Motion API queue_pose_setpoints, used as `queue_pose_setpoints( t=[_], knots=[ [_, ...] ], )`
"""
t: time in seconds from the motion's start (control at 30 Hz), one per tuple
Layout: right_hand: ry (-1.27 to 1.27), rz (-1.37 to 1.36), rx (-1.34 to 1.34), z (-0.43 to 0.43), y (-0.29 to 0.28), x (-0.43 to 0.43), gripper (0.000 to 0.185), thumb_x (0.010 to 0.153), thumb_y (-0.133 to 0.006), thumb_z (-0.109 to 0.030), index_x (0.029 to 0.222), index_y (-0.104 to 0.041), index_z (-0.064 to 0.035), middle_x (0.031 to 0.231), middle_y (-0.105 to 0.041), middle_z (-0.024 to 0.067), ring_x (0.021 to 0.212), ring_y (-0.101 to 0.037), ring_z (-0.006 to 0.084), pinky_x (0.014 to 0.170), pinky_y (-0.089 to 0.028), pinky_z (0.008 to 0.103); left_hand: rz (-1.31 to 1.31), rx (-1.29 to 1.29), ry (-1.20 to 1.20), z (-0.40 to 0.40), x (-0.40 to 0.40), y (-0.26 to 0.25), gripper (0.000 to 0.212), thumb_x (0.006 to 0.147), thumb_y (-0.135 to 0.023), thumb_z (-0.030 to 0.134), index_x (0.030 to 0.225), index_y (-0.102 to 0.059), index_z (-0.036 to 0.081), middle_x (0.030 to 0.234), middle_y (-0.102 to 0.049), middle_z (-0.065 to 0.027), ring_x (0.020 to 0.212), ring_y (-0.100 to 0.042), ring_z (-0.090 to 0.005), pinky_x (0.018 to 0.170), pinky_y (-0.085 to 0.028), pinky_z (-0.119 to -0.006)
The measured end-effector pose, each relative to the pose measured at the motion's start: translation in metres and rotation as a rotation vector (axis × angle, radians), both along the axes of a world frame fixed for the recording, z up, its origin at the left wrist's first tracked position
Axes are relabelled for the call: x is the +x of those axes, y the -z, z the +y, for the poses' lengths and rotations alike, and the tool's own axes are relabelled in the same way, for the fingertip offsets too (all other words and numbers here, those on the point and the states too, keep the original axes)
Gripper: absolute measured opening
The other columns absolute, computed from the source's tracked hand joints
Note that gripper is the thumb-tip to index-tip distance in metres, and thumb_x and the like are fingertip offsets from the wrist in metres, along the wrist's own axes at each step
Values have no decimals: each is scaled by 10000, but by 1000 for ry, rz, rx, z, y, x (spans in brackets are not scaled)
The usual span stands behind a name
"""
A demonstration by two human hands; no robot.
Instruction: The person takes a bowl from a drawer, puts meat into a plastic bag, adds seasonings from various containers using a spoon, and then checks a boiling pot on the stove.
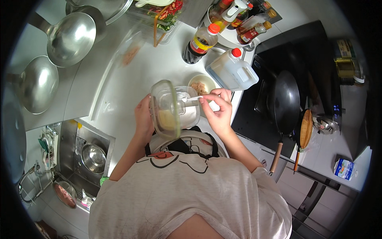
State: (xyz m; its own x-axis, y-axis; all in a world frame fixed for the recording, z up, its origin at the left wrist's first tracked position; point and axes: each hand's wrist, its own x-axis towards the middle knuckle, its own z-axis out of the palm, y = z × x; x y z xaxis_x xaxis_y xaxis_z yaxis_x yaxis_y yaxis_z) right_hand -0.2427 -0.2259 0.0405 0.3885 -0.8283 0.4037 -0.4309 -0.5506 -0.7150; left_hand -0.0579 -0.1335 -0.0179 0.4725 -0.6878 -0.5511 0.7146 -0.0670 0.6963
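Observation:
My left hand grips a clear plastic container at its left side, by the raised lid with a pale green rim. White powder lies inside the container; a partition seems to divide it. Between thumb and fingers, my right hand holds a small white spoon, its bowl end over the container with some white powder on it. Just beyond the container stands a pale bowl with pieces of raw meat in it, partly hidden by my right hand and the container.
A plastic jug and a dark sauce bottle, both red-capped, stand behind the bowl. On the right, a wok sits on the black cooktop. The sink is at left. Ladles hang upper left.

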Motion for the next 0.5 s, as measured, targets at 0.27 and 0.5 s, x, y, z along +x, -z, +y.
queue_pose_setpoints(
  t=[0.27,0.5],
  knots=[
    [-118,155,-120,12,6,4,163,638,-776,-157,793,-727,-151,861,-508,5,893,-441,235,810,-344,353,52,-105,110,-1,17,47,217,923,-516,191,947,-585,-13,836,-631,-73,717,-611,-140,640,-500,-277],
    [-113,323,-83,18,9,4,167,678,-749,-240,830,-725,-177,876,-490,14,912,-429,256,843,-328,386,66,1,31,-23,6,5,167,873,-610,158,760,-545,54,641,-499,15,550,-464,-73,524,-401,-229]
  ],
)
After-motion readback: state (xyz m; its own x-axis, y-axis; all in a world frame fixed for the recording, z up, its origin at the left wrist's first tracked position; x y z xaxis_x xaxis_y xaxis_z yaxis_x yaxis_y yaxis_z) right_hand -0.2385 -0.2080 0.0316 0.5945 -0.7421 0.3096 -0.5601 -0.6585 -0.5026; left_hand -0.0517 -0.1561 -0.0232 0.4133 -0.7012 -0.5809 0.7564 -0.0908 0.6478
